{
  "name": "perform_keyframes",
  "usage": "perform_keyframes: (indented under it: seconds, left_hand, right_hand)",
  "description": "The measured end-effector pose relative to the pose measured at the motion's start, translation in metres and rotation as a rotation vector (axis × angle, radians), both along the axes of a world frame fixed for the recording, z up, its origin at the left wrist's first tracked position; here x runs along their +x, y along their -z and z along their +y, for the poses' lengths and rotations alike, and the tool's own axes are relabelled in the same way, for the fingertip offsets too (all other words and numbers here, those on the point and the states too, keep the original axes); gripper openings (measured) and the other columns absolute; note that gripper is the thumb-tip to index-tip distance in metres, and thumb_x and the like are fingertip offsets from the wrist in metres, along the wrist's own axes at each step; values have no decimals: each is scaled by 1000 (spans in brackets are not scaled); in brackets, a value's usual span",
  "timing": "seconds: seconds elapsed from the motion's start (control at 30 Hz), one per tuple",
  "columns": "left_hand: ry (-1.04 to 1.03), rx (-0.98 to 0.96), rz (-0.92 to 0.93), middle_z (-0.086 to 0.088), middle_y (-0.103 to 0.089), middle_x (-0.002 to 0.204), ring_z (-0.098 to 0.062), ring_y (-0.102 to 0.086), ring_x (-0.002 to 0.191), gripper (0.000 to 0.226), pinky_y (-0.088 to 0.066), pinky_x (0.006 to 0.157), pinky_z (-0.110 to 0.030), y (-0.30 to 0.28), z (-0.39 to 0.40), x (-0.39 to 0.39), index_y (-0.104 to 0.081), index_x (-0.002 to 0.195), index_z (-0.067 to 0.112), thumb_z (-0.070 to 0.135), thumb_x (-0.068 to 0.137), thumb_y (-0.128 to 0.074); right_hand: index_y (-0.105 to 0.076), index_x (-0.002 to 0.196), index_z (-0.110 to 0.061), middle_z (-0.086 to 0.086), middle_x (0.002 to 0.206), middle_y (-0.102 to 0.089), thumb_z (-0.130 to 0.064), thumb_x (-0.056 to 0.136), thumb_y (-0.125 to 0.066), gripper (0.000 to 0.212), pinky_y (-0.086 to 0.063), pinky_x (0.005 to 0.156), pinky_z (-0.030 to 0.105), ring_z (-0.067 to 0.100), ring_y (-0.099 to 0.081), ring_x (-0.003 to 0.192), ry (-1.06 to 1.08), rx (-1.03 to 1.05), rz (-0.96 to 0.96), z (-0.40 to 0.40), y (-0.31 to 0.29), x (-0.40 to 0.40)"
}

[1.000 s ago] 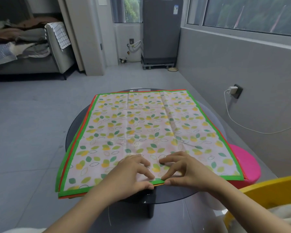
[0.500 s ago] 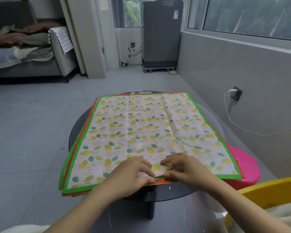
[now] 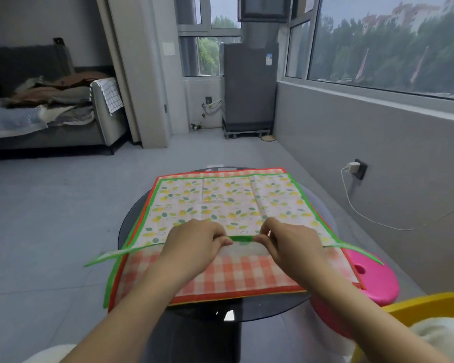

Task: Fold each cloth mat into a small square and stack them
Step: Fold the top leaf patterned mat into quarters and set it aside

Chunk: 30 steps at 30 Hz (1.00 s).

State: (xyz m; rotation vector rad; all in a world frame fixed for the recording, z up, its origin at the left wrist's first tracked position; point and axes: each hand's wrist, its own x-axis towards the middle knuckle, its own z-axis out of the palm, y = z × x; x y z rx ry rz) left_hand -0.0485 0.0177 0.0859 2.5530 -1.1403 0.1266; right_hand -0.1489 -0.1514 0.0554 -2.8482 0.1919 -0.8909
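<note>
A leaf-print cloth mat [image 3: 228, 203] with a green border lies on top of an orange checked mat [image 3: 236, 273] with a red border, both on a round dark glass table [image 3: 247, 310]. My left hand [image 3: 194, 242] and my right hand [image 3: 288, 242] pinch the near green edge of the leaf mat at its middle, side by side. That edge is lifted off the stack, and its corners sag left and right. A strip of a third, green-edged mat shows along the left side.
A pink stool [image 3: 372, 279] stands at the table's right, and a yellow chair [image 3: 430, 310] is at the lower right. A white cable [image 3: 357, 208] hangs from a wall charger. A sofa [image 3: 50, 113] with piled clothes is far left, a grey appliance [image 3: 249, 87] at the back.
Both hands have taken hold of the leaf mat's near edge and lifted it away from me, baring the orange checked mat underneath. The camera view has tilted upward.
</note>
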Motion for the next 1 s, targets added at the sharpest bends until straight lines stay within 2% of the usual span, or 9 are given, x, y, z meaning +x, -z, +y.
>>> perform_keyframes:
  seconds: [0.1,0.17,0.27,0.4,0.5,0.63,0.73,0.87,1.0]
  left_hand:
    - [-26,-45,-73,12,-65,77,-8,-52,72,23,-38,63,-26,-22,2,1,-67,86,32,44,93,-49]
    - [-35,-85,-82,10,-65,76,-10,-56,73,22,-40,62,-26,-35,0,8,-67,84,30,43,92,-52]
    - [-34,-104,-102,6,-66,82,-15,-58,79,24,-42,63,-28,-43,-15,33,-69,87,23,40,92,-53]
    - [-100,-153,-161,4,-68,88,-20,-60,89,24,-41,79,-30,-27,-50,85,-72,88,21,37,91,-55]
    - [-160,-168,-193,8,-67,96,-17,-57,97,22,-28,91,-33,-2,-73,119,-71,94,26,37,92,-52]
    - [-152,-157,-157,8,-63,97,-11,-54,102,20,-14,99,-32,48,-88,149,-68,97,29,37,93,-51]
    - [-130,-112,-95,10,-60,104,-9,-50,108,22,-11,104,-31,80,-93,160,-65,105,31,38,94,-48]
    - [-81,-93,-58,11,-55,106,-8,-47,109,22,-15,100,-27,107,-99,164,-63,108,31,34,96,-45]
    - [-82,-130,-61,7,-54,101,-15,-48,104,18,-21,91,-27,118,-97,161,-64,105,26,29,95,-49]
  right_hand:
    - [-60,75,-19,-6,52,-59,-30,77,-72,17,-31,46,24,21,-56,47,-37,-136,-144,-6,-22,4]
    - [-62,75,-18,-5,56,-61,-25,70,-78,17,-40,51,28,23,-57,52,-28,-179,-148,-11,-34,13]
    - [-65,76,-17,-1,65,-66,-24,70,-79,17,-42,61,32,28,-59,63,24,-161,-140,-25,-40,37]
    - [-67,90,-16,-1,85,-68,-30,84,-66,15,-31,85,34,27,-56,88,116,-58,-108,-52,-35,84]
    - [-68,82,-17,0,80,-67,-32,78,-72,16,-21,90,34,29,-57,89,163,-51,-105,-74,-17,123]
    - [-65,96,-21,-3,101,-64,-39,88,-57,21,-14,103,33,22,-47,110,166,-6,142,-88,15,158]
    - [-62,102,-23,-5,109,-61,-41,90,-52,24,-16,105,35,19,-43,116,147,36,311,-95,40,171]
    - [-63,99,-24,-4,109,-61,-40,89,-53,21,-21,103,35,20,-44,113,142,105,369,-98,62,176]
    - [-61,102,-22,-2,110,-58,-39,91,-51,22,-23,102,35,21,-46,111,151,60,357,-95,75,176]
